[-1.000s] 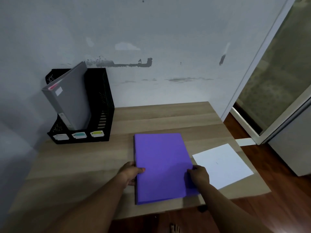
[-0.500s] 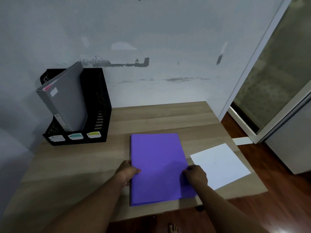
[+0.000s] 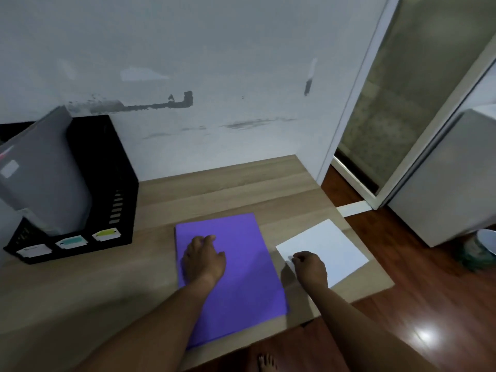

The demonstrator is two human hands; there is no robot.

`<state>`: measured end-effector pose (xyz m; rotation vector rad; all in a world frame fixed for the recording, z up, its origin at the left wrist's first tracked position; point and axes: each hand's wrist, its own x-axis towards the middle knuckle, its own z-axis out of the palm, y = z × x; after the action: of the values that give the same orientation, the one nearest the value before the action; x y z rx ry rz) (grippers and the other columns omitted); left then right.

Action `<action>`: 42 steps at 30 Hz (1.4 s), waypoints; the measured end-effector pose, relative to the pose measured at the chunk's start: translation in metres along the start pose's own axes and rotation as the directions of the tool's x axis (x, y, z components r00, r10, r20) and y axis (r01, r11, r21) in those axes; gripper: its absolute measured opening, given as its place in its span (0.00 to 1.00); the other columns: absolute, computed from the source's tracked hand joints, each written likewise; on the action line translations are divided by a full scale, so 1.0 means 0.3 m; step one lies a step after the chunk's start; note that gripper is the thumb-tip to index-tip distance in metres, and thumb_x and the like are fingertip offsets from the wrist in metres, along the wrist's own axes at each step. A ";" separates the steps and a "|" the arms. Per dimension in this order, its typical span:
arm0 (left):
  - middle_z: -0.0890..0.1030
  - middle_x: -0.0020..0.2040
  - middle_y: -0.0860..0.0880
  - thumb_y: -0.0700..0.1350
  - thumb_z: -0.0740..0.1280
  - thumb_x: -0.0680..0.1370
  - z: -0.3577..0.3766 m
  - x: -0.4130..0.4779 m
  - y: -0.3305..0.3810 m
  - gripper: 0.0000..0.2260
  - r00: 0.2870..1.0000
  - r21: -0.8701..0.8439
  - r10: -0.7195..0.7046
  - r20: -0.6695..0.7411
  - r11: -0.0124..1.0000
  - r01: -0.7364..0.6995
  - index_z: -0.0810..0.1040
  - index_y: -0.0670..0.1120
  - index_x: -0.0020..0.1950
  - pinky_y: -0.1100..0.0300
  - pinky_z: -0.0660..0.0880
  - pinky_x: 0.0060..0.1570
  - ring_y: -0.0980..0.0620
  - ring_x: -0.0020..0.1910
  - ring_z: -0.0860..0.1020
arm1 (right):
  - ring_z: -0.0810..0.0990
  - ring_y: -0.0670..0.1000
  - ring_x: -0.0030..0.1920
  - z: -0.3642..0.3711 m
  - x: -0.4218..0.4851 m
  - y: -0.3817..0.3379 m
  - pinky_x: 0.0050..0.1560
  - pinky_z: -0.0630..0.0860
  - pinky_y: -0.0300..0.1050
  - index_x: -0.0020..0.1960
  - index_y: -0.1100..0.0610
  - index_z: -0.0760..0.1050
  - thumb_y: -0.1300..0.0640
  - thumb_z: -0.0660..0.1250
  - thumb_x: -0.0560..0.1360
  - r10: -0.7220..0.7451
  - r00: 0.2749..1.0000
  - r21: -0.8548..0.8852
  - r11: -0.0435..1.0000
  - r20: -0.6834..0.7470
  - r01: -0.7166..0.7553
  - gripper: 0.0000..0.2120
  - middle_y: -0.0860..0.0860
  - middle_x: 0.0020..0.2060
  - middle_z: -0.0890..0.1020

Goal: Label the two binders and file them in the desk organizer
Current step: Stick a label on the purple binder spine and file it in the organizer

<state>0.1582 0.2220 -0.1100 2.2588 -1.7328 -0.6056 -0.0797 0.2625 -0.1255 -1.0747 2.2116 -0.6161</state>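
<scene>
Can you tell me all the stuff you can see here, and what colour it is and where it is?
Flat purple binder: one, purple, lying on the table in the middle.
Grey binder: one, grey, standing tilted in the organizer.
Black plastic desk organizer: one, black, far left of the table by the wall.
Slot tabs: three, white, teal, yellow, along the organizer's front.
White paper sheet: one, white, right of the purple binder.
Wooden table: one, light brown, against the wall.
Round container: one, white and greenish, on the floor at right.
Bare foot: one, under the table's near edge.
Left hand: flat on the purple binder.
Right hand: fingers curled at the sheet's near corner.
</scene>
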 end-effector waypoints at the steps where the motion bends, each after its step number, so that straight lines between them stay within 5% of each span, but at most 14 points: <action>1: 0.69 0.71 0.49 0.53 0.66 0.75 0.021 0.003 0.042 0.23 0.997 0.024 0.080 0.010 0.996 -0.080 0.72 0.54 0.70 0.52 0.65 0.69 0.46 0.70 0.69 | 0.81 0.57 0.55 -0.024 0.022 0.018 0.51 0.73 0.43 0.55 0.58 0.82 0.54 0.66 0.77 0.006 0.999 0.003 1.000 -0.037 -0.006 0.11 0.55 0.53 0.85; 7: 0.57 0.81 0.51 0.58 0.62 0.78 0.147 -0.016 0.270 0.28 0.884 0.143 0.357 0.302 0.900 -0.412 0.63 0.53 0.76 0.47 0.51 0.77 0.49 0.80 0.53 | 0.81 0.58 0.54 -0.130 0.138 0.125 0.57 0.79 0.52 0.56 0.58 0.83 0.59 0.65 0.76 -0.034 0.979 -0.131 0.991 -0.202 0.007 0.12 0.56 0.54 0.84; 14: 0.42 0.82 0.50 0.63 0.59 0.77 0.247 -0.047 0.429 0.38 0.746 0.257 0.389 0.541 0.768 -0.587 0.49 0.49 0.81 0.40 0.41 0.77 0.46 0.81 0.39 | 0.77 0.57 0.62 -0.167 0.209 0.159 0.64 0.75 0.52 0.63 0.55 0.79 0.58 0.64 0.78 -0.103 0.981 -0.234 0.970 -0.166 0.062 0.15 0.55 0.63 0.79; 28: 0.37 0.81 0.48 0.65 0.61 0.75 0.354 -0.021 0.502 0.45 0.678 0.352 0.401 0.616 0.630 -0.692 0.40 0.48 0.81 0.38 0.38 0.76 0.44 0.79 0.35 | 0.76 0.53 0.61 -0.167 0.282 0.176 0.66 0.70 0.46 0.64 0.49 0.77 0.51 0.63 0.78 -0.181 0.983 -0.440 0.886 -0.040 0.146 0.16 0.51 0.62 0.78; 42: 0.38 0.81 0.48 0.62 0.64 0.76 0.359 -0.022 0.509 0.45 0.683 0.355 0.380 0.624 0.641 -0.681 0.40 0.48 0.81 0.38 0.40 0.76 0.44 0.80 0.36 | 0.79 0.52 0.54 -0.176 0.311 0.150 0.65 0.65 0.46 0.58 0.51 0.79 0.52 0.61 0.78 -0.131 0.991 -0.463 0.880 -0.014 0.110 0.12 0.50 0.55 0.81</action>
<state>-0.0241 0.1937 -0.1401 1.7216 -3.0723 -0.6144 -0.1862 0.2197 -0.1449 -1.4557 2.4098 -0.1568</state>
